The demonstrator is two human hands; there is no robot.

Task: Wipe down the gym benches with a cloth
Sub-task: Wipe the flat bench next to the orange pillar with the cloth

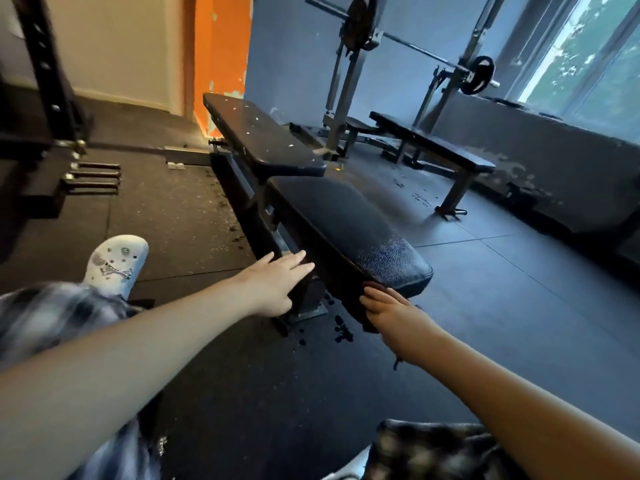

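Adjustable gym bench [332, 216]: dark padded seat, near end worn. Left hand [277, 282] open, fingers flat against its side. Right hand [391, 310] at the front edge, pressing a dark cloth [369, 320], grip unclear. Step: wiping the seat edge; next, the top pad, then the far bench [436, 143].

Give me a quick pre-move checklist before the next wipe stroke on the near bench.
1. Left hand on the side of the near bench's seat pad, fingers flat: ok.
2. Right hand at the pad's near end, pressing something dark against the edge: ok.
3. That dark thing is the cloth: cannot tell.
4. Seat pad top free of objects: ok.
5. Backrest pad clean: not ok, pale flecks across it.
6. Floor beside the bench base clean: not ok, dark crumbs scattered there.
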